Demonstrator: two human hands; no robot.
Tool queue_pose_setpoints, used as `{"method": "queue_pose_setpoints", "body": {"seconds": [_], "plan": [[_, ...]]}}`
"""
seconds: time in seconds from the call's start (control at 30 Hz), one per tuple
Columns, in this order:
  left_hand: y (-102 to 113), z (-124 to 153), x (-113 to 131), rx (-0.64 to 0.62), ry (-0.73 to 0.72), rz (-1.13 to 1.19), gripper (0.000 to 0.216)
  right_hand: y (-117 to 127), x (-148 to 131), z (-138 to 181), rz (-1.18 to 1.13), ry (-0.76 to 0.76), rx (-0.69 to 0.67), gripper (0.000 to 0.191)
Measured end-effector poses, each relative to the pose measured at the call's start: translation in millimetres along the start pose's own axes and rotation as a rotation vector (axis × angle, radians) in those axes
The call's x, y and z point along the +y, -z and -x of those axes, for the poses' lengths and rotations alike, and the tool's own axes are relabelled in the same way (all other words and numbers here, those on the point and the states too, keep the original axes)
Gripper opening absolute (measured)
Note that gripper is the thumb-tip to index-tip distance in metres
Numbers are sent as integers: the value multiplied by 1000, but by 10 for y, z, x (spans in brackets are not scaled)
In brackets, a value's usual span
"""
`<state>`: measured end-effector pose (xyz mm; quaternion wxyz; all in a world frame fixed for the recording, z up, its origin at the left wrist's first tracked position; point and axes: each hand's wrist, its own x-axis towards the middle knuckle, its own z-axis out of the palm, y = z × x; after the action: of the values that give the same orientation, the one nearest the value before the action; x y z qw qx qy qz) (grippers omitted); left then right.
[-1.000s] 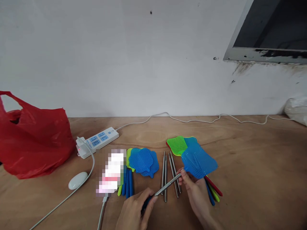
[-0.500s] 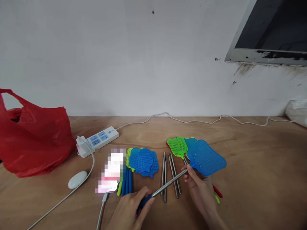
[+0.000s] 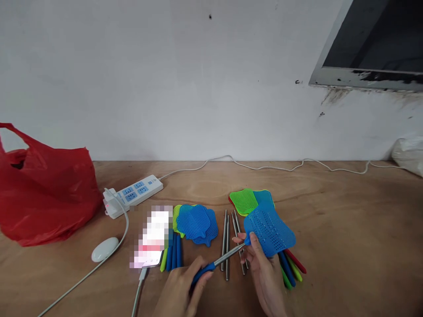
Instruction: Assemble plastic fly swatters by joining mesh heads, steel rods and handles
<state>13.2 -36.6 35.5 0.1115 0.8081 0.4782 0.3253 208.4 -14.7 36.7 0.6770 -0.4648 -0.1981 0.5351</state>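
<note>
A fly swatter (image 3: 270,230) with a blue mesh head, metal rod and blue grip spans my two hands, slanting up to the right. My left hand (image 3: 183,284) is closed around its blue grip. With thumb and fingers, my right hand (image 3: 259,264) pinches the neck where rod meets head. Under and between the hands lie several bare metal rods (image 3: 227,246). Blue and yellow-green swatter heads (image 3: 196,222) are stacked to the left, above several blue and green handles (image 3: 174,253). Behind my right hand lie more swatters with a green head (image 3: 243,201), their coloured grips (image 3: 292,268) showing beyond it.
A phone (image 3: 153,237) with a blurred screen lies on the left, its cable plugged in. Behind it are a white power strip (image 3: 143,190) and a red plastic bag (image 3: 49,193). A white oval device (image 3: 105,249) rests on the wooden table (image 3: 346,229).
My right hand has drawn the swatter's head left and down, toward my left hand. The rod between the hands now shows shorter. More coloured grips are uncovered at the right.
</note>
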Motion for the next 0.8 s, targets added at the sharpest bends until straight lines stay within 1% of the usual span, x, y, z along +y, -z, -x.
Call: {"method": "queue_pose_setpoints", "body": {"seconds": [0.1,0.27,0.37,0.53,0.6,0.7,0.8], "plan": [[-38,-13,15,-9,14,31,26,-34,40,43,26,-3,-10,41],[-127,32,-24,27,65,71,30,14,54,-12,41,-1,-48,41],[-185,58,-12,13,113,101,31,33,99,-1,33,-22,-75,42],[-225,21,103,-86,168,242,33,49,172,86,120,-47,-237,37],[-215,2,127,-105,183,294,30,74,152,81,149,-55,-272,38],[-185,-1,101,-52,212,331,25,146,27,-29,215,-36,-231,41],[-159,20,30,-5,234,332,20,238,-172,-232,372,26,-172,44]]}}
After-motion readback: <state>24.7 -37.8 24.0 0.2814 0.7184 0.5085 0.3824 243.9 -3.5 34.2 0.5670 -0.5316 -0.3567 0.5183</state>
